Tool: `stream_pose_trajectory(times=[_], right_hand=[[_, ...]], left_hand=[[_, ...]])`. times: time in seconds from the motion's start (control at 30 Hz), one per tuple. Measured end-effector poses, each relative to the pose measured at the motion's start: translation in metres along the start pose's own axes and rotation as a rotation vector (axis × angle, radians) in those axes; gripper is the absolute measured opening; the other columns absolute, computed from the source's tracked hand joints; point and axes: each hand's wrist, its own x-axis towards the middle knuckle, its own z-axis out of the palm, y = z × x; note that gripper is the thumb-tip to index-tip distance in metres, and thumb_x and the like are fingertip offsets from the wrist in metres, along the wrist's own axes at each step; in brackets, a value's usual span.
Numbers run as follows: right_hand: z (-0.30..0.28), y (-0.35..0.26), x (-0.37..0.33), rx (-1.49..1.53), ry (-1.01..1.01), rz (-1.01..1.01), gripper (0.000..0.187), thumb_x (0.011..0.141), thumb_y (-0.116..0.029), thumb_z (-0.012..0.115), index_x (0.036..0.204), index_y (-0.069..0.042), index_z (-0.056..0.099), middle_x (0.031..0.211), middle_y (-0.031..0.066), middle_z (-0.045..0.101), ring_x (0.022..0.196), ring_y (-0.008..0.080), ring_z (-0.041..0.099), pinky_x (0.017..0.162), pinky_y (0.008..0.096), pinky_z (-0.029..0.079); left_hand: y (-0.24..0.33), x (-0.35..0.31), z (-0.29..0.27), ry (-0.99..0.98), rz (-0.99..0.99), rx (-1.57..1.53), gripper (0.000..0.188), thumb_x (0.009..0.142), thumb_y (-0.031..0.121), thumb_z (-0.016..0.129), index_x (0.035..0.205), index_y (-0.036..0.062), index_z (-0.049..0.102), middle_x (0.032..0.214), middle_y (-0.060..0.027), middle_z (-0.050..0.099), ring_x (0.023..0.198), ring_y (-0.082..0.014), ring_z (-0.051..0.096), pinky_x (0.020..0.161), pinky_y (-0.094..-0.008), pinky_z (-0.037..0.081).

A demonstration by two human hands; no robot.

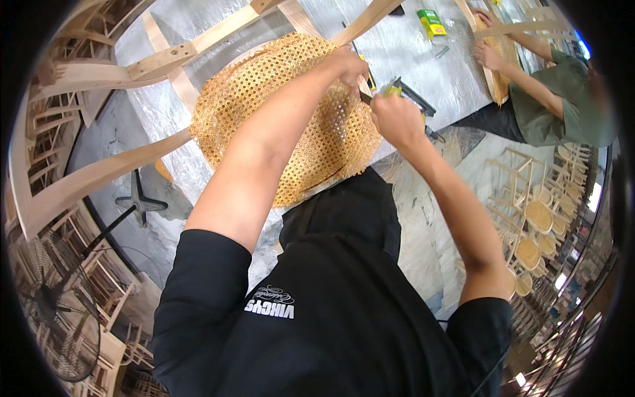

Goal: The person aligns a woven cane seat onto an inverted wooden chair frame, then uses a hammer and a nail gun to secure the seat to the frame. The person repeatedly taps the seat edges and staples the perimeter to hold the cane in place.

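A large rounded sheet of tan woven cane webbing (264, 99) lies over a pale wooden chair frame (112, 162) in front of me. My left arm reaches across the webbing. My left hand (349, 65) is closed at its far right edge, with the fingertips partly hidden. Close by on the right, my right hand (399, 120) is closed round a hand tool (365, 98) with a dark, narrow tip directed at that edge; its handle is mostly hidden. A black and yellow-green staple gun (417, 99) is just beyond my right hand.
Plastic film covers the table (390, 56), where a green and yellow box (431, 23) stands. At the right, a co-worker (552, 99) handles another cane-covered piece (493, 63). A fan (53, 298) and wooden frames are at left; several stools (539, 216) stand at right.
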Motion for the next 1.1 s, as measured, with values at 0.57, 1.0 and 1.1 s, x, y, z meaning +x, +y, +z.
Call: stream_pose_trajectory(times=[0.57, 1.0, 1.1], right_hand=[[-0.002, -0.003, -0.023, 0.062, -0.124, 0.106, 0.014, 0.083, -0.013, 0.065, 0.078, -0.002, 0.07, 0.071, 0.0209, 0.07, 0.067, 0.0365, 0.072, 0.059, 0.0447, 0.059], [0.003, -0.03, -0.006, 0.001, -0.124, 0.099, 0.014, 0.082, -0.004, 0.061, 0.079, -0.002, 0.075, 0.078, 0.0199, 0.073, 0.074, 0.0356, 0.075, 0.064, 0.0448, 0.061], [0.001, -0.024, -0.009, 0.015, -0.117, 0.098, 0.014, 0.082, -0.005, 0.061, 0.077, -0.001, 0.073, 0.08, 0.0213, 0.072, 0.073, 0.0367, 0.074, 0.063, 0.0447, 0.06]], left_hand=[[0.001, 0.003, 0.001, -0.046, -0.097, -0.01, 0.064, 0.067, 0.053, 0.088, 0.126, 0.034, 0.071, 0.118, -0.0025, 0.074, 0.118, -0.0232, 0.066, 0.114, -0.0493, 0.03], [0.012, 0.005, -0.002, -0.106, -0.083, -0.001, 0.053, 0.069, 0.046, 0.088, 0.119, 0.0341, 0.074, 0.115, 0.0012, 0.075, 0.117, -0.0203, 0.066, 0.118, -0.0571, 0.021], [0.011, -0.008, -0.007, 0.017, -0.011, -0.032, 0.048, 0.072, 0.045, 0.086, 0.116, 0.0283, 0.075, 0.124, 0.0011, 0.071, 0.124, -0.0202, 0.061, 0.117, -0.0527, 0.027]])
